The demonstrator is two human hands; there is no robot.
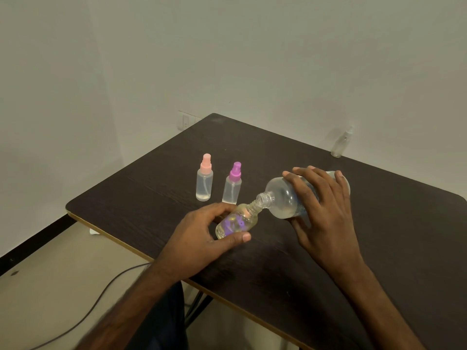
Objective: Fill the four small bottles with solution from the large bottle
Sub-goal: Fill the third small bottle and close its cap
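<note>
My right hand (321, 205) grips the large clear bottle (285, 198), tipped on its side with its open neck pointing left. That neck meets the mouth of a small uncapped bottle (236, 222), which my left hand (202, 238) holds tilted just above the dark table (379, 248). Purple shows through the small bottle's glass. Two capped small bottles stand behind: one with a pink sprayer (204, 178), one with a purple sprayer (232, 184). A fourth clear bottle with a white top (341, 142) stands at the table's far edge.
The table sits in a corner between pale walls, with a wall socket (185, 120) behind it. A grey cable (101, 299) runs across the floor at the lower left. A small white scrap (94, 231) lies under the table's left edge.
</note>
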